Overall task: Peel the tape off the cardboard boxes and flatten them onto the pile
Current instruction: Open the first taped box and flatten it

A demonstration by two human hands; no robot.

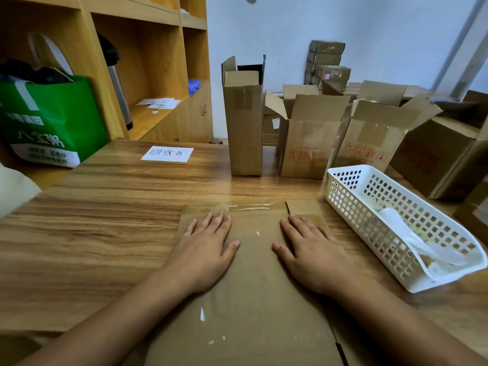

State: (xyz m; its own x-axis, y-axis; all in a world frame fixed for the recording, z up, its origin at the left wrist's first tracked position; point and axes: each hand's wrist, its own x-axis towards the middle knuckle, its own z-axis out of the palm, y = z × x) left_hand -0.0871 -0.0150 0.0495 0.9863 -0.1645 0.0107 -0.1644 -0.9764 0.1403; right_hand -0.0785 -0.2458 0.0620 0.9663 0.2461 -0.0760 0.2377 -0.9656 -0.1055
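Observation:
A flattened cardboard box point(253, 286) lies on the wooden table point(105, 233) right in front of me. Clear tape point(253, 207) runs across its far edge and down its middle. My left hand point(206, 249) presses flat on the box's left half, fingers straight and spread. My right hand point(309, 249) presses flat on the right half, fingers straight as well. Three open upright boxes stand behind: a tall narrow one point(244, 122), a middle one point(309, 138) and a right one point(375, 136), each with tape patches.
A white perforated plastic basket point(343, 196) with peeled tape scraps sits to the right. A white paper label point(167, 154) lies far left on the table. More boxes point(443, 154) crowd the right side. A green bag point(52, 120) and wooden shelves point(148, 62) stand at left.

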